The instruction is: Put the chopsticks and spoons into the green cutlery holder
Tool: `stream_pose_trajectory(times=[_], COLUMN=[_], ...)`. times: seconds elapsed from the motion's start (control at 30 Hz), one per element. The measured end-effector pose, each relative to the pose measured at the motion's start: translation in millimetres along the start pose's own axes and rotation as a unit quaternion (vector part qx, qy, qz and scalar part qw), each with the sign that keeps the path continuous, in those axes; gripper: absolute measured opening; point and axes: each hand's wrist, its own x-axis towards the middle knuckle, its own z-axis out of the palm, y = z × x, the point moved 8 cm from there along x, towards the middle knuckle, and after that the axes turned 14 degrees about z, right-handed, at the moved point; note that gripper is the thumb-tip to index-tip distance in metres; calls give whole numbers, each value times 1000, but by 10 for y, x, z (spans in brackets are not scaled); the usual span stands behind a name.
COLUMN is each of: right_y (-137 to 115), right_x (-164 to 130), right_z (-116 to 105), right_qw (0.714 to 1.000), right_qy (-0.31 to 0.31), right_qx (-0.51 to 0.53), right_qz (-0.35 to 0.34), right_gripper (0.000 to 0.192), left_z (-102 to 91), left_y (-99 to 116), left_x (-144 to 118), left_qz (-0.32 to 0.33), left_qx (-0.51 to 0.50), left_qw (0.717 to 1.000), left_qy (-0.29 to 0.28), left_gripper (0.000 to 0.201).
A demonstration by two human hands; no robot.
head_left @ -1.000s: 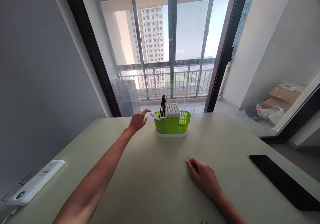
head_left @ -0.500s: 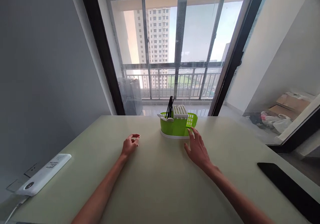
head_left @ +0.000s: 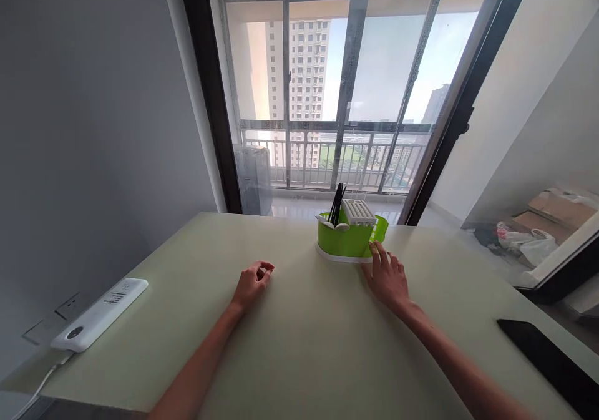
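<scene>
A green utensil caddy [head_left: 344, 243] with a white base stands toward the far side of the table. Black chopsticks [head_left: 336, 205] lean upright in its left part, and white spoons [head_left: 342, 227] rest over the front rim. A white slotted top [head_left: 359, 211] covers the middle. At the caddy's right end is my right hand [head_left: 389, 279], its fingers stretched forward and overlapping the green corner; whether they press on it is unclear. My left hand [head_left: 253, 284] rests on the table left of the caddy, fingers curled toward the thumb, nothing visible in it.
A white power strip [head_left: 103, 314] with a cable lies along the table's left edge. On the right lies a flat black object [head_left: 543, 361]. Behind the table [head_left: 299, 339] is a glass sliding door; cardboard boxes [head_left: 561, 211] and plastic bags are on the floor at right.
My right hand has come closer to the caddy's right end, its fingers less spread. My left hand stays curled on the table. The whole view has shifted slightly.
</scene>
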Motion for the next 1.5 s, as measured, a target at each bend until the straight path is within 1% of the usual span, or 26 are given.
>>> stream_pose_trajectory(times=[0.13, 0.33, 0.7, 0.83, 0.97, 1.07, 1.17, 1.23, 1.27, 1.3, 1.33, 1.37, 1.43, 1.5], right_y=[243, 669, 1423, 1622, 1736, 1728, 1615, 1510, 1453, 1404, 1348, 1262, 1056, 846], right_x=[101, 239, 410, 455, 466, 442, 366, 265, 201, 130, 52, -22, -154, -250], right_z=[81, 126, 292, 304, 311, 304, 185, 83, 54, 53, 77, 90, 114, 137], right_qw=[999, 996, 987, 984, 984, 986, 987, 976, 965, 950, 932, 921, 908, 898], right_qy=[-14, -50, -113, -128, -134, -121, -56, -21, -20, -36, -66, -91, -141, -181], right_qx=[-26, -59, -63, -63, -46, -5, 83, 163, 205, 247, 285, 305, 333, 358], right_qz=[17, 40, 95, 105, 112, 117, 126, 145, 160, 187, 215, 224, 213, 182], right_gripper=[60, 60, 68, 68, 69, 69, 74, 78, 77, 75, 68, 60, 45, 39], left_z=[2, 17, 34, 36, 26, 20, 17, 17, 18, 18, 18, 18, 18, 20], left_y=[31, 75, 11, -6, 5, 23, 38, 44, 45, 47, 47, 47, 47, 47], left_x=[-19, -29, -27, -25, -31, -36, -36, -34, -33, -32, -31, -30, -28, -27], left_qz=[4, 9, 17, 18, 19, 21, 21, 21, 22, 22, 22, 22, 22, 21], left_qx=[4, 11, 12, 12, 15, 15, 15, 15, 16, 16, 16, 17, 17, 18], left_qw=[1000, 1000, 1000, 1000, 1000, 1000, 1000, 1000, 1000, 1000, 1000, 1000, 1000, 1000], left_qy=[-2, -4, 0, -1, 0, 1, 1, -1, -1, -2, -3, -3, -4, -5], left_gripper=[31, 31, 29, 28, 28, 28, 28, 28, 28, 28, 28, 28, 28, 28])
